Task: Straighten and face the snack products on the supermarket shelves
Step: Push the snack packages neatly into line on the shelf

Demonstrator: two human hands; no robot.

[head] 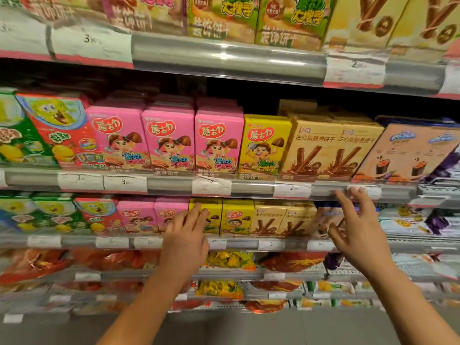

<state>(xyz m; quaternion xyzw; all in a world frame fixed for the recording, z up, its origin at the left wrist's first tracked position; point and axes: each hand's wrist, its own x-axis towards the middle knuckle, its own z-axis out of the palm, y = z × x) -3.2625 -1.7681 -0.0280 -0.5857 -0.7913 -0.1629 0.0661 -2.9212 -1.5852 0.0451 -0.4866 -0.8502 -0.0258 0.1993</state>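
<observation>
- Both bare hands were raised to the third shelf from the top (244, 241), the one under the row of larger boxes, so the step in hand looked like facing that row of small snack boxes.
- The left hand (185, 239) was flat, fingers together and extended, lying over the yellow box (212, 215) at the boundary with the small pink boxes (151, 215); it appeared to touch or nearly touch the box front, gripping nothing.
- The right hand (358, 230) was spread, fingers apart and empty, in front of the peach box (327, 220) just right of the two tan wafer-stick boxes (282, 219); whether it touched the carton could not be told.
- Between the hands stood a second yellow box (236, 216) and the tan boxes, upright and facing forward.
- The peach box behind the right hand seemed slightly turned, though blur made that uncertain.
- On the shelf above, the large pink boxes (169, 139), a large yellow box (265, 143) and large tan boxes (331, 148) already stood flush at the front rail.
- Judged from this, the task was partway done: the upper row was tidy and the bagged snacks (291, 261) lower down were looser.
- The next move likely called for pressing the yellow box square against its neighbours and turning the peach box front-on, using light pushes so the thin cartons did not tip backward or knock the price tags (271, 244).
</observation>
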